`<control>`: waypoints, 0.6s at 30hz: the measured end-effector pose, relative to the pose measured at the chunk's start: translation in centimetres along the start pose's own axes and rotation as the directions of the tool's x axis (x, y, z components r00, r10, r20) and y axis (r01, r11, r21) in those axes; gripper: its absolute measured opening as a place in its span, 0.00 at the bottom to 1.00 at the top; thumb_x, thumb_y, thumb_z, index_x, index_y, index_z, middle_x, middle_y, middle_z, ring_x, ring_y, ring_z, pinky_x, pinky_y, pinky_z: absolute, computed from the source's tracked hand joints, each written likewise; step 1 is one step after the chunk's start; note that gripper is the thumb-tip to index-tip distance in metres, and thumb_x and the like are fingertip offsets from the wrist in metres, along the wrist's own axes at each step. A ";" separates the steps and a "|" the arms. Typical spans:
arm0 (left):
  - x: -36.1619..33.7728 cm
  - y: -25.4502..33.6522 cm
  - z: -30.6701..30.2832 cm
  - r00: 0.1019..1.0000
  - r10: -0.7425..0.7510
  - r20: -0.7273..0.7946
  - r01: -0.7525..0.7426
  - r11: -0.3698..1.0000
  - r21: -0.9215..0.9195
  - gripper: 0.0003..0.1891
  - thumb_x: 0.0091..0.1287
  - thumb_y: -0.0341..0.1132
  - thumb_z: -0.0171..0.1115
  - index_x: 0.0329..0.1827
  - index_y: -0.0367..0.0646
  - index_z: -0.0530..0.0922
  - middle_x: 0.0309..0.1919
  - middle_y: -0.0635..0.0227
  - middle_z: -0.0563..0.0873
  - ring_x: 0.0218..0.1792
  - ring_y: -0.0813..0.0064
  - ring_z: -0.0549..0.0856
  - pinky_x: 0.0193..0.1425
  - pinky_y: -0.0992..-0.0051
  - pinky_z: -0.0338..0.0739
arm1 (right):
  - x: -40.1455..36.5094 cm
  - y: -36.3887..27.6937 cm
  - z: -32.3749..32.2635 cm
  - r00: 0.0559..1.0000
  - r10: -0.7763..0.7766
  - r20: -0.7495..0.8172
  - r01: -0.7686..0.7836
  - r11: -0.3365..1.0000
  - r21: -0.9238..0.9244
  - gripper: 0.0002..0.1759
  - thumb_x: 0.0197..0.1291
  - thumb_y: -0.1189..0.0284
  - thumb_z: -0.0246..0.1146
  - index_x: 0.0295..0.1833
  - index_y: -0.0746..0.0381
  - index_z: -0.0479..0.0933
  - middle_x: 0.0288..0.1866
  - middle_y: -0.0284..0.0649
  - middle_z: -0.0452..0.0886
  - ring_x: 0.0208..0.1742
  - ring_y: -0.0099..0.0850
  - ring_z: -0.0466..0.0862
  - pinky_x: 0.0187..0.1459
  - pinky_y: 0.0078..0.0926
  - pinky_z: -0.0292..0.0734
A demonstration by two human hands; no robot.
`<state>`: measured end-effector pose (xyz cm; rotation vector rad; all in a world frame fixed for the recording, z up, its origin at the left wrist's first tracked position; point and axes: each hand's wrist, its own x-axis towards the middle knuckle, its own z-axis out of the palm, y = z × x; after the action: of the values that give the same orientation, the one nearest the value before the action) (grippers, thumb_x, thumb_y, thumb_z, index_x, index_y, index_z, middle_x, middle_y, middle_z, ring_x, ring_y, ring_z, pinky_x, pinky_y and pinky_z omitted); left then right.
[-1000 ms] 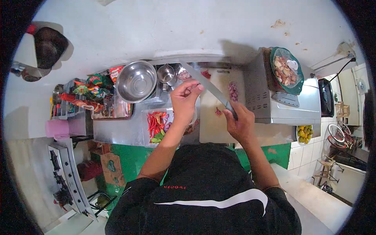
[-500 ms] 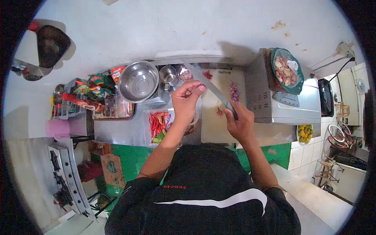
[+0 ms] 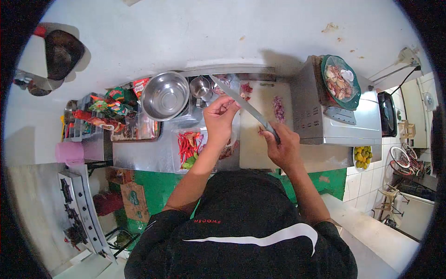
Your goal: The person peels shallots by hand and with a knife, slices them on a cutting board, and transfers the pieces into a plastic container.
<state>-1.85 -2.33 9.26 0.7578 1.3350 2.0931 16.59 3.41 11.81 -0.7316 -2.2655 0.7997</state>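
Observation:
My right hand (image 3: 282,145) is wrapped round the handle of a long knife (image 3: 245,105), its blade slanting up and left over the white cutting board (image 3: 255,151). Beside the blade, my left hand (image 3: 220,118) is raised with thumb and fingers pinched; what it pinches is too small to make out. Chopped purple pieces (image 3: 278,109) lie on the board's right part. Dark red scraps (image 3: 246,88) sit near its back edge. Behind the blade is a small bowl (image 3: 222,86) with purplish contents, partly covered.
A large steel bowl (image 3: 165,96) and a steel cup (image 3: 200,87) stand at the back left. A tray of red chillies (image 3: 187,146) is left of my left forearm. On the right, a metal appliance (image 3: 350,128) carries a green basket (image 3: 355,95); yellow-green fruit (image 3: 362,157) lies beyond.
The knife blade has shifted slightly left, closer to my left fingertips. The dark object seen between those fingertips before is no longer clearly visible.

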 end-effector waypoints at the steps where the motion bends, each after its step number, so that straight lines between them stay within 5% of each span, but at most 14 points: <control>1: -0.1 0.0 -0.1 1.000 -0.001 0.000 0.001 1.000 0.000 0.09 0.62 0.19 0.65 0.43 0.37 0.84 0.36 0.70 0.87 0.33 0.87 0.82 0.38 0.85 0.75 | 0.0 0.0 0.1 1.000 0.003 -0.013 -0.003 1.000 0.011 0.12 0.60 0.67 0.65 0.44 0.64 0.78 0.31 0.48 0.82 0.28 0.45 0.83 0.30 0.38 0.76; 18: 0.0 0.0 0.2 0.998 0.055 -0.005 -0.055 0.997 0.048 0.07 0.60 0.21 0.68 0.41 0.37 0.85 0.38 0.71 0.87 0.35 0.88 0.80 0.39 0.85 0.73 | 0.8 0.5 -0.5 0.997 -0.017 -0.075 0.012 0.998 -0.062 0.11 0.60 0.67 0.65 0.44 0.63 0.79 0.30 0.48 0.81 0.29 0.47 0.82 0.30 0.39 0.76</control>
<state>-1.69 -2.25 9.31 0.8171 1.3869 2.1148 16.55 4.41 12.06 -0.7600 -2.2336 0.6871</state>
